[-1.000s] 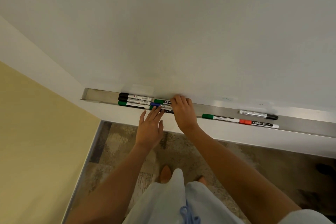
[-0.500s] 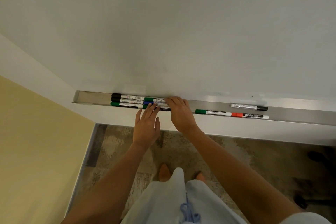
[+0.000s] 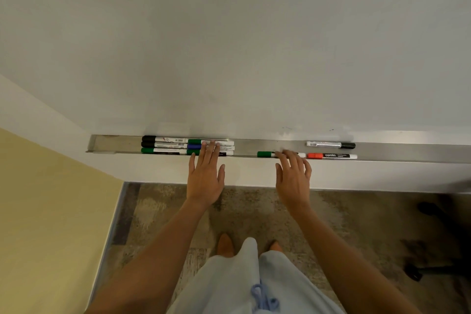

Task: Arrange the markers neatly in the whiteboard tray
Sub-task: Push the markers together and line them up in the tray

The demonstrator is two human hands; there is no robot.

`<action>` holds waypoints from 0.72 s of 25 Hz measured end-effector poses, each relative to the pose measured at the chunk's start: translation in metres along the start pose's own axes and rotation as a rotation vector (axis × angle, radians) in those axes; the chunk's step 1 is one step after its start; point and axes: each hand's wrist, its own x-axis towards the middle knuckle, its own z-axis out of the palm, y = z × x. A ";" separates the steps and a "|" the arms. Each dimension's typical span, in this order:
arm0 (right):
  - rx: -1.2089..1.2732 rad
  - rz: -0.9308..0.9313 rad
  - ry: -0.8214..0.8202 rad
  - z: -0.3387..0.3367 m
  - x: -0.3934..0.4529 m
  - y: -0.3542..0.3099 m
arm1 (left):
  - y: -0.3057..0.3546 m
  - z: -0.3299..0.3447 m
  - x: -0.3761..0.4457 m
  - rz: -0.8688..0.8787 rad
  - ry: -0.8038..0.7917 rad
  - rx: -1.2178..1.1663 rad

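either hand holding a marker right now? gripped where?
Nothing gripped. Left hand lies flat over the grouped markers; right hand fingertips touch the green marker's barrel.

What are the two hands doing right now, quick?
Left hand: open, straight fingers resting on the grouped markers.
Right hand: open, fingers reaching onto the green-capped marker, nothing gripped.

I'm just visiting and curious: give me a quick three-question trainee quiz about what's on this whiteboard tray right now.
1. True or false: the right hand reaches to a green-capped marker lying apart from the stacked markers.
2. Which cap colour lies at the right of that marker, along the whiteboard tray front edge? A red, B blue, C yellow.
3. Fill in: the left hand has its fingers ____ over the stack.

Key: 1 true; 2 A; 3 straight.
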 end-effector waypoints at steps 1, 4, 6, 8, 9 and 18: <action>-0.001 -0.021 -0.010 0.001 0.001 -0.004 | 0.000 0.001 0.000 0.000 -0.011 0.010; 0.009 -0.065 -0.041 0.002 0.003 -0.020 | 0.001 0.001 0.001 -0.023 -0.036 0.039; 0.002 -0.082 -0.059 0.004 0.004 -0.029 | 0.002 0.001 0.002 -0.040 -0.040 0.039; -0.001 -0.099 -0.080 0.006 0.006 -0.035 | 0.003 0.001 0.003 -0.049 -0.046 0.029; 0.002 -0.108 -0.090 0.006 0.006 -0.038 | 0.004 0.000 0.004 -0.051 -0.051 0.024; 0.133 0.059 0.070 -0.013 0.007 0.003 | 0.013 0.001 0.010 -0.029 -0.073 0.026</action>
